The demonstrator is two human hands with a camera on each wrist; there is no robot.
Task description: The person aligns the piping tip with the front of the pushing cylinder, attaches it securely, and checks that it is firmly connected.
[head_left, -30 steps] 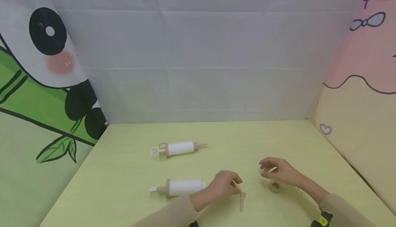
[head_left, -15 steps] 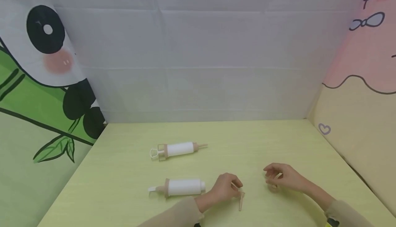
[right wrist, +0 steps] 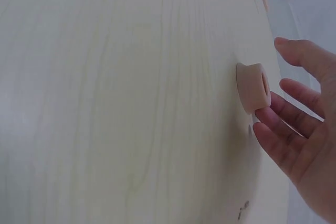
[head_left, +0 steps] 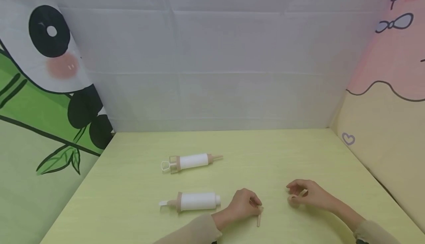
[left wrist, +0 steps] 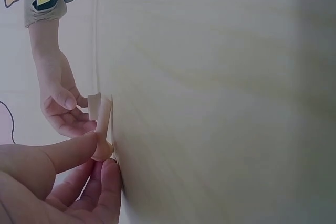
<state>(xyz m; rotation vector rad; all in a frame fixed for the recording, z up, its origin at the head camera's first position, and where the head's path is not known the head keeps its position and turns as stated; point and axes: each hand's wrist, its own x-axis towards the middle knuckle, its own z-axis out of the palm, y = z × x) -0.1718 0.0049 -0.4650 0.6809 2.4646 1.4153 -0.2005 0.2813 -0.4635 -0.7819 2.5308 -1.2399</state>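
Observation:
In the head view my left hand [head_left: 244, 204] is low over the table, its thumb and fingertips at the wide end of a small beige nozzle [head_left: 258, 220]. The left wrist view shows the thumb on one side of that flared base and the fingers on the other, pinching it, while the thin tube points away. My right hand [head_left: 308, 194] reaches down around a beige ring-shaped cap [right wrist: 252, 88]. Seen from the right wrist, the fingertips are right at the cap's edge and the thumb stands apart from it. The cap rests on the table.
A white tube with beige collar and tip [head_left: 198, 201] lies left of my left hand. Behind it lies a similar white syringe-like press [head_left: 194, 161] with a looped handle. A pale curtain [head_left: 212, 70] rises at the table's back edge.
My right hand has come down and slightly right onto the ring-shaped cap, which was in plain sight earlier. My left hand has shifted slightly right and closer over the nozzle.

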